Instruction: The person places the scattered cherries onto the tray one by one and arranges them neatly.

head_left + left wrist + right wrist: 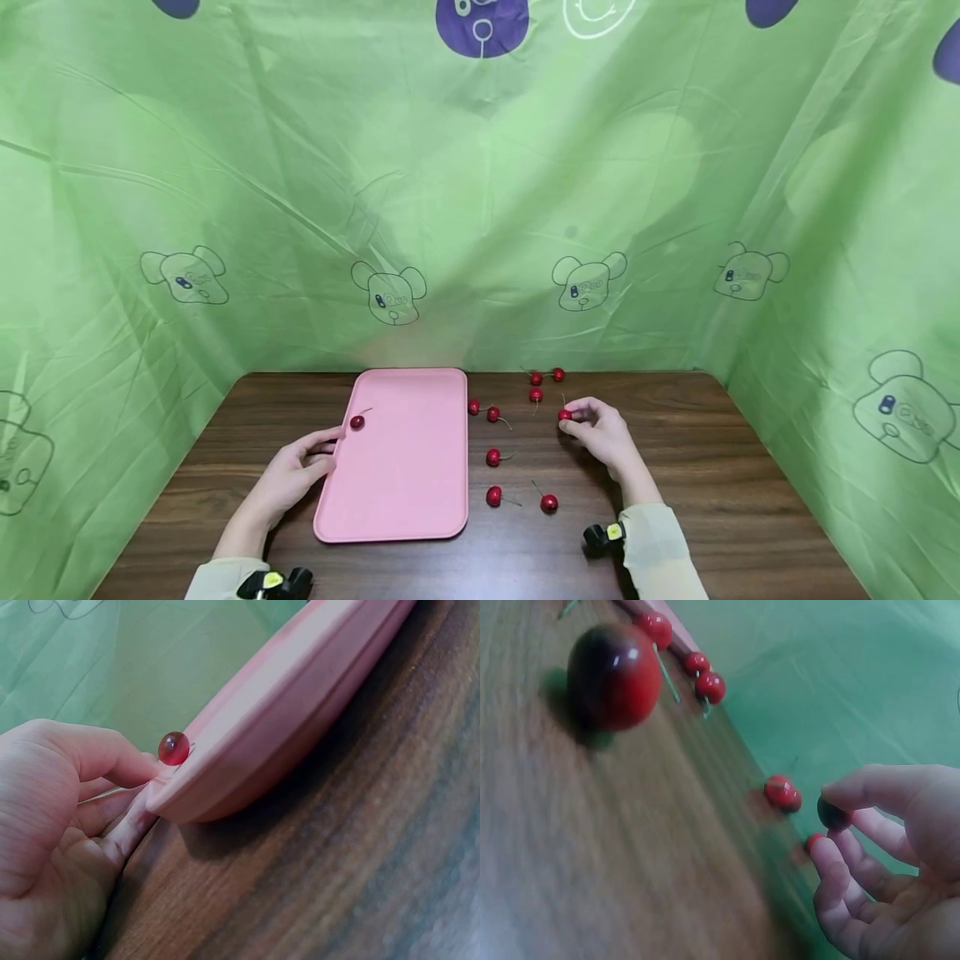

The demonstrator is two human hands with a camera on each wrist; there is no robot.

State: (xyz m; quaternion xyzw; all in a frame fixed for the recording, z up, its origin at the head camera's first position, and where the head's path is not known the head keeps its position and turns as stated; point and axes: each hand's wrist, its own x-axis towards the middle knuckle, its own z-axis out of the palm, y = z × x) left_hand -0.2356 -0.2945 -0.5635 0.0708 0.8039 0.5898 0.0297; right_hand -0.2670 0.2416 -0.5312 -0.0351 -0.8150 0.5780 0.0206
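A pink tray [397,467] lies on the table with a single dark red cherry [357,422] near its left rim. My left hand [291,475] grips that rim, thumb and fingers at the edge in the left wrist view, close to the cherry [174,748]. Between thumb and fingertips, my right hand [603,432] pinches another cherry [565,414], its stem pointing up. The right wrist view shows this held cherry [834,814] partly covered by the thumb.
Several stemmed cherries lie loose between tray and right hand, including one cherry [549,503] nearest the front and another cherry [492,457] beside the tray. More, such as a cherry [558,375], sit at the table's back edge. Green cloth [480,208] encloses the wooden table [720,500].
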